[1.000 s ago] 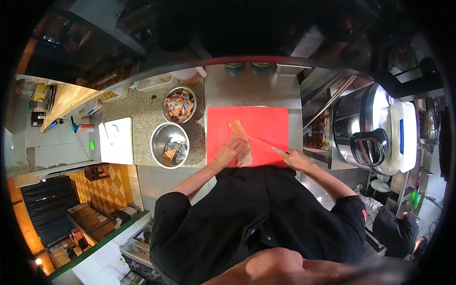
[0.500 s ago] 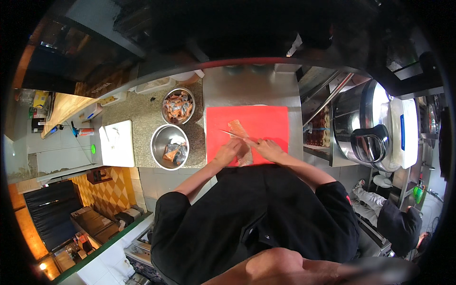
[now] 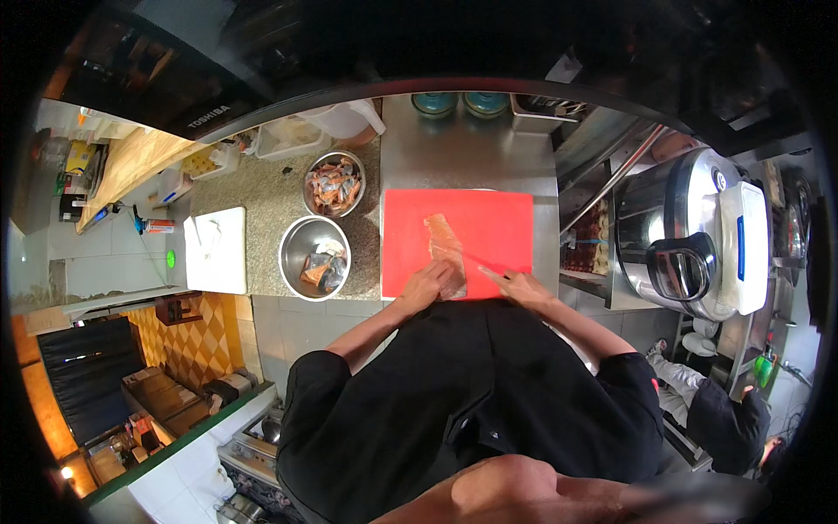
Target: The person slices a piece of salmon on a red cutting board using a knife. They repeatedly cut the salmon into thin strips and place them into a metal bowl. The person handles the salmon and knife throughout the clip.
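A long strip of salmon fillet (image 3: 447, 243) lies on the red cutting board (image 3: 401, 210), its near end close to my body. My left hand (image 3: 428, 282) rests over the left edge of that near end, fingers curled onto the fish and holding it. To the right of the fillet, my right hand (image 3: 526, 291) is closed around the handle of a knife (image 3: 491, 274). Its blade points up and left toward the salmon and is hard to make out against the red board.
Left of the board stand a metal bowl of salmon scraps (image 3: 335, 185) and another metal bowl with skin pieces (image 3: 316, 260). Further left lies a white cutting board (image 3: 218, 253). A large steel cooker (image 3: 668, 236) is at right. Another person (image 3: 729, 415) is at the lower right.
My right hand has drawn the knife off the fillet, to the right and nearer me. My left hand stays at the fillet's near end. The view has tilted slightly.
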Demonstrator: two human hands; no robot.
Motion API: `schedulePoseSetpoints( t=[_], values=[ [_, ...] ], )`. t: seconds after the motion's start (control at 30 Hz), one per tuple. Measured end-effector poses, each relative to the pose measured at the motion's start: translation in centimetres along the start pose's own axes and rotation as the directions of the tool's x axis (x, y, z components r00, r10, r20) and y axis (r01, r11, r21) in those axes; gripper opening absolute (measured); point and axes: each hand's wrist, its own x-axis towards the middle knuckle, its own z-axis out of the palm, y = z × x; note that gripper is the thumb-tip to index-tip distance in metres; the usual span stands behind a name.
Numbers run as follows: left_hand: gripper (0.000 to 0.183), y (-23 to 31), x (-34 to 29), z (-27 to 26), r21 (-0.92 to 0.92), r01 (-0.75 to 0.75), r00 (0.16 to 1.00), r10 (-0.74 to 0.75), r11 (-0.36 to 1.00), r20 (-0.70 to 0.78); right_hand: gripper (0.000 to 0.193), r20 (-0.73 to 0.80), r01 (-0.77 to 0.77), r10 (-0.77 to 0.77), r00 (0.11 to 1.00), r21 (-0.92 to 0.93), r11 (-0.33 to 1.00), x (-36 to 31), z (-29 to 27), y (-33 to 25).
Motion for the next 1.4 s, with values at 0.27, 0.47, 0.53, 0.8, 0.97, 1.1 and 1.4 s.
schedulePoseSetpoints(
  t=[0.27, 0.47, 0.53, 0.8, 0.97, 1.1, 1.4],
  values=[
    [0.04, -0.3, 0.0, -0.3, -0.066, 0.025, 1.0, -0.024, 0.998, 0.014, 0.083, -0.048, -0.036, 0.032, 0.998, -0.071, 0.997, 5.4, 1.4, -2.3],
    [0.043, -0.2, -0.1, -0.1, -0.089, 0.069, 0.998, -0.07, 0.994, -0.006, 0.078, -0.064, -0.011, 0.006, 0.998, -0.079, 0.997, 4.1, 0.9, -1.9],
    [0.044, -0.2, 0.2, -0.4, -0.101, 0.056, 0.998, -0.056, 0.993, -0.003, 0.078, -0.053, -0.018, 0.016, 0.998, -0.025, 1.0, 0.4, 1.0, 0.1],
    [0.045, 0.9, -0.1, -0.4, -0.088, 0.062, 0.998, -0.058, 0.994, 0.037, 0.081, -0.132, 0.035, -0.029, 0.991, 0.038, 0.999, -6.0, 0.3, 2.2],
    [0.047, 0.2, -1.0, 1.3, -0.06, 0.031, 1.0, -0.031, 0.998, -0.001, 0.081, -0.152, 0.057, -0.057, 0.987, -0.003, 0.998, 1.1, 1.8, -0.5],
    [0.046, 0.9, -0.7, 0.6, -0.088, 0.061, 0.998, -0.064, 0.994, -0.028, 0.081, -0.081, -0.003, 0.002, 0.997, -0.007, 1.0, 2.5, 1.7, -1.5],
    [0.045, 0.7, -0.5, 0.9, -0.099, 0.057, 0.998, -0.06, 0.993, -0.026, 0.082, -0.055, 0.015, -0.015, 0.998, 0.0, 1.0, 5.3, 2.0, -3.0]
  ],
)
